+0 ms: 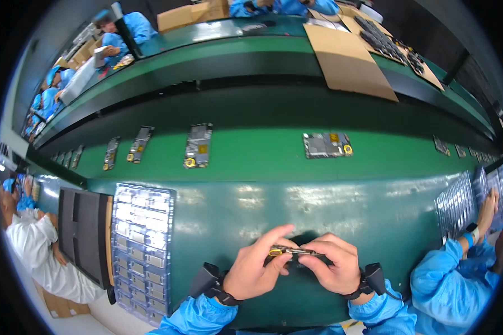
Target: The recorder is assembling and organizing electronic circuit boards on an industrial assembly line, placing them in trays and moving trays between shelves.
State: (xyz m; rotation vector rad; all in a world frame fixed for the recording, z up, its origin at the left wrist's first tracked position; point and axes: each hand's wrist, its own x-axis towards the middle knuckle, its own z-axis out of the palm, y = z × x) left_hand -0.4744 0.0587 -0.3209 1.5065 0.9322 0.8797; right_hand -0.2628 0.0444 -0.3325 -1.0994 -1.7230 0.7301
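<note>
Between my two hands, above the green table (235, 206), is a small circuit board (297, 250), tilted so that mostly its thin edge shows. A yellow ring-shaped part is at its left end. My left hand (251, 272) pinches that end between thumb and fingers, with the index finger stretched out above it. At the other end, my right hand (336, 264) grips the board with thumb and fingertips. The board's faces are largely hidden. Left of my hands lies a clear plastic tray (171, 223) with rows of flat silvery pieces in its pockets.
Beyond the table runs a green belt (262, 153) carrying several circuit boards, one of them (328, 145) straight ahead. A black foam-like box (84, 234) stands left of the tray. A person in blue (452, 279) works at the right beside clear trays (455, 204). Cardboard (349, 61) overhangs the shelf.
</note>
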